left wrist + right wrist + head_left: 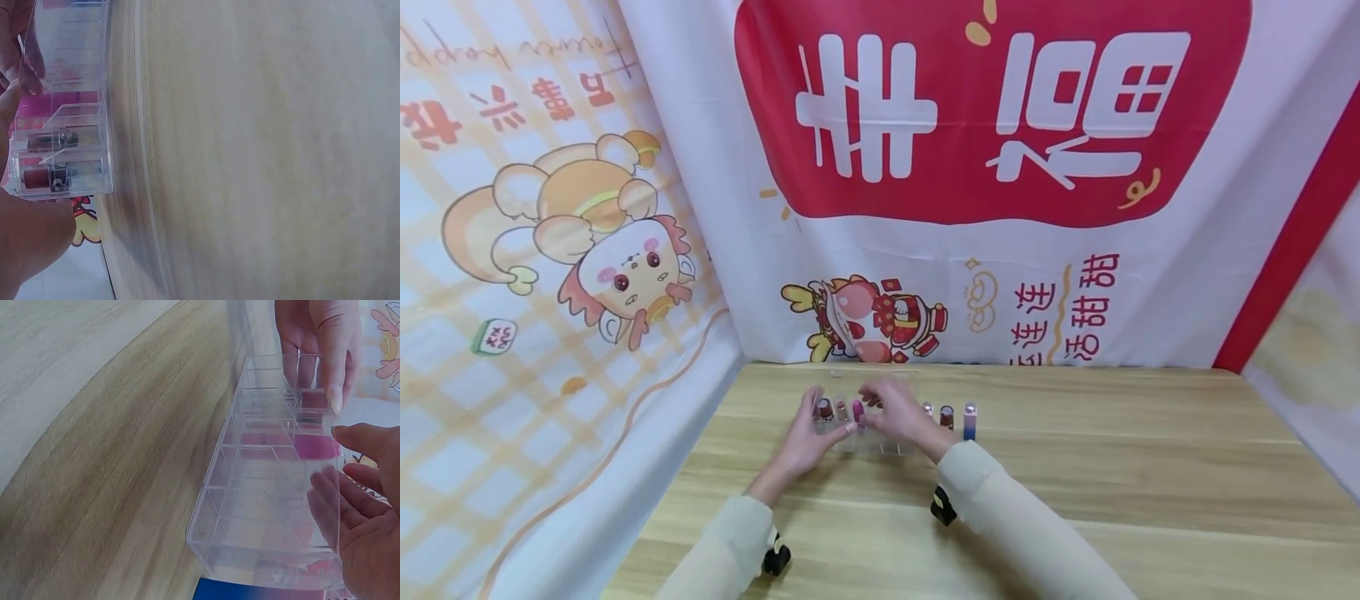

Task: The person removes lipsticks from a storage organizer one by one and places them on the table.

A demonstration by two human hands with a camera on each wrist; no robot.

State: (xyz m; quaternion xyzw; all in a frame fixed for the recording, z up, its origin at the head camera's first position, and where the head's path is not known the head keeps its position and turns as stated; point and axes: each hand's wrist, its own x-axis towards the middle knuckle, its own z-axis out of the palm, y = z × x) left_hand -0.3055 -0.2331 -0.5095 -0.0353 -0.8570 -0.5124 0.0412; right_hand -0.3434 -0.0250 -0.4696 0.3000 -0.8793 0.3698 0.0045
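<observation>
A clear plastic lipstick organizer (215, 487) with several compartments stands on the table. My left hand (805, 437) grips its left end, thumb across the front and fingers at the side. Three lipsticks stand in the leftmost compartments: a dark red one (825, 409), a clear-cased one (842, 409) and a bright pink one (317, 447). My right hand (891, 408) is at the pink lipstick with its fingers spread apart. In the right wrist view its thumb lies close to the pink top and the fingers extend beyond the clear wall; contact is hard to tell.
Right of the organizer stand three more tubes: a partly covered one (928, 408), a dark red-brown one (947, 417) and a pink-to-blue one (970, 421). The wooden table (1112, 467) meets a printed cloth wall (1157, 292) at the back and another cloth (647, 450) at left.
</observation>
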